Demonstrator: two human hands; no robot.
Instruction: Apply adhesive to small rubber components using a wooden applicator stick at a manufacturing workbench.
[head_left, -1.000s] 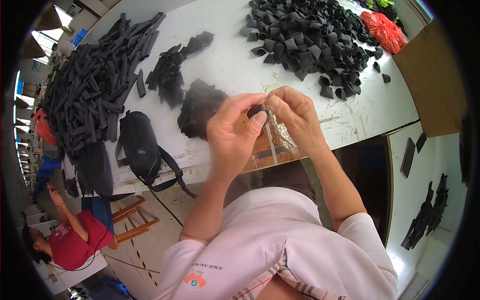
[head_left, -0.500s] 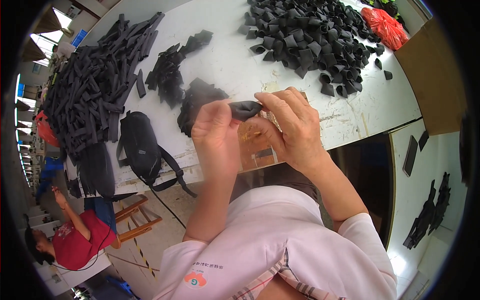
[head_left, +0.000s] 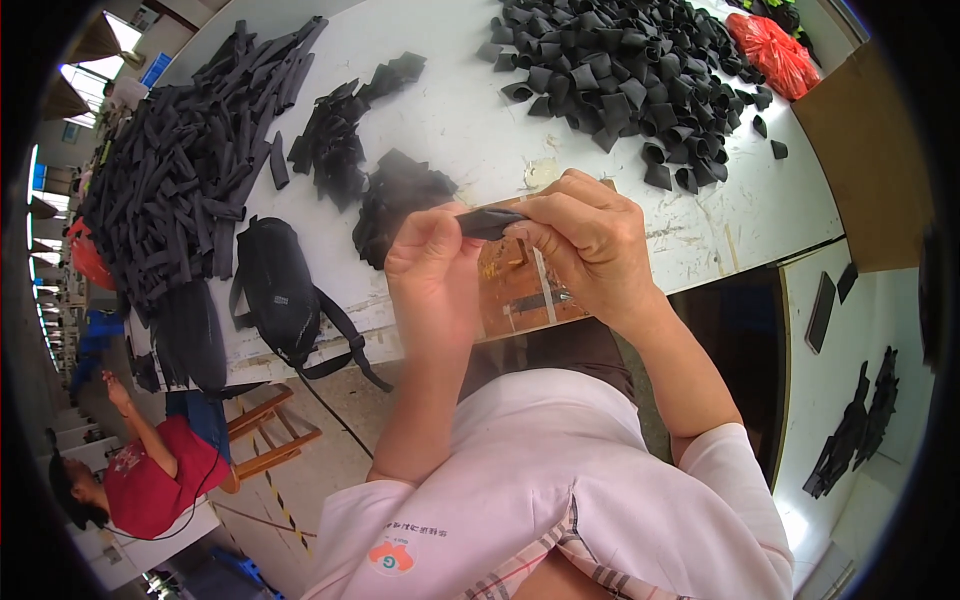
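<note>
Between my two hands, above the table's near edge, is a small black fabric piece (head_left: 487,222). My left hand (head_left: 432,255) pinches its left end with thumb and fingers. At its right end, my right hand (head_left: 590,240) grips it between thumb and curled fingers. The piece looks flattened and narrow. Below it lies a brown wooden board (head_left: 515,290) with worn marks and a pale strip. Just beyond my left hand is a small heap of black fabric pieces (head_left: 395,195), partly hidden by that hand.
A large heap of long black strips (head_left: 170,170) covers the left; folded black loops (head_left: 620,75) are piled at the far right. A black pouch with a strap (head_left: 280,290) lies at the near left edge. Beyond are a red plastic bag (head_left: 770,55) and a seated person in red (head_left: 165,480).
The fabric piece was open and rounded and now looks pressed flat. My right fingers have closed in on its right end; my left hand has barely moved.
</note>
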